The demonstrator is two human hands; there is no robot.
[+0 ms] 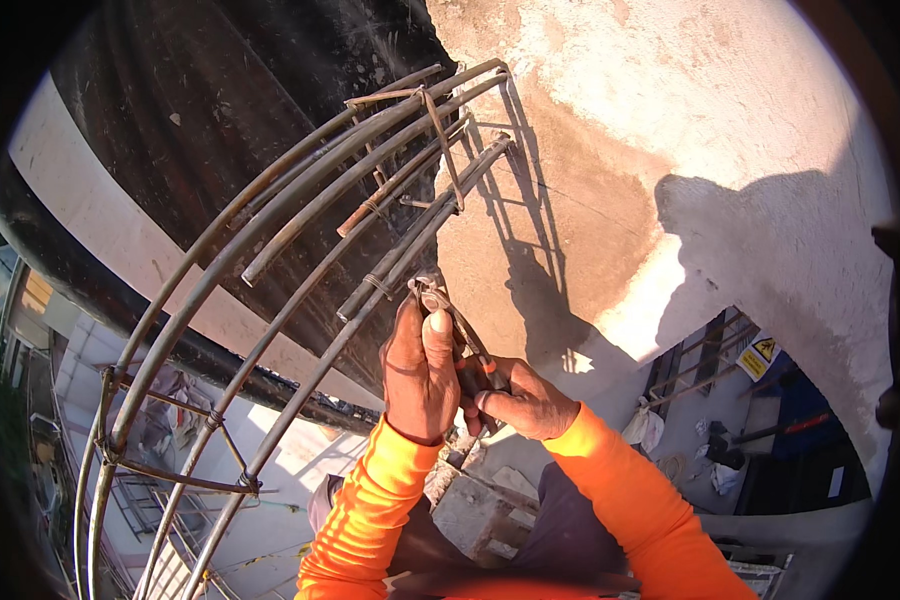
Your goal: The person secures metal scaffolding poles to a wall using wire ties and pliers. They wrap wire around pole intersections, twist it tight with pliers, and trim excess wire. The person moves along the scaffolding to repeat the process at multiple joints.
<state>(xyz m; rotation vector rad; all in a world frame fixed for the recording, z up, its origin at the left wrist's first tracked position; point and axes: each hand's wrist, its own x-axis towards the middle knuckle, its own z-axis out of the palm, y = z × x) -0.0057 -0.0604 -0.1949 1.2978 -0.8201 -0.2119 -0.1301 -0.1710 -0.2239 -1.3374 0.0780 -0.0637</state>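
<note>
A pair of end-cutting pincers [468,338] with dark, orange-marked handles is in front of me. My right hand [522,400] is wrapped round its handles. At its head, my left hand [419,372] is closed, thumb and fingers pressed together against the jaws; any wire pinched there is too small to make out. Just above and left of the hands runs a curved cage of steel rebar [315,375]. Wire ties [376,285] bind a short bar to the longer one near the pincers. Square stirrups [440,140] cross the cage higher up.
A rough concrete wall [590,150] carries shadows on the right. Dark sheeting [210,110] hangs behind the rebar. Far below lie rubble [470,515], a pale floor [280,515] and a yellow warning sign [759,357]. The cage's lower stirrup [185,483] stands at left.
</note>
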